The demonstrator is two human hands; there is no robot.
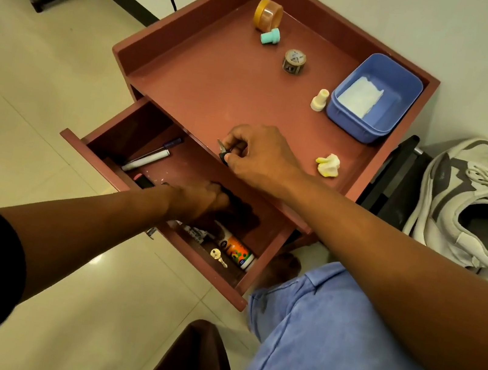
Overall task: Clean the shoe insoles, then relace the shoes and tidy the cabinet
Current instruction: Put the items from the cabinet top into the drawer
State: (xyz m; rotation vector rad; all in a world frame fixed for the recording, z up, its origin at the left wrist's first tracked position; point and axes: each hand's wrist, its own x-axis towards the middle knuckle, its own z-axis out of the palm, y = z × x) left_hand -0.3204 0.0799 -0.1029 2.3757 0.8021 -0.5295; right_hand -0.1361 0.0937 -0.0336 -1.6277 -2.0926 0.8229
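A reddish-brown cabinet (214, 84) stands before me with its drawer (210, 270) pulled out. My left hand (205, 199) reaches down inside the drawer, fingers in shadow; whether it grips anything I cannot tell. At the front edge of the cabinet top, my right hand (257, 155) pinches a small dark object with a metal tip (222, 149). A white and grey shoe (470, 201) with laces lies on the floor at the right.
On the top lie a tape roll (268, 14), a teal cap (271, 36), a smaller tape roll (294, 61), a white cap (319, 100), a blue tub (378, 97) and a yellow-white wad (329, 165). The drawer holds pens (147, 160), a bottle (237, 249) and a key (218, 257).
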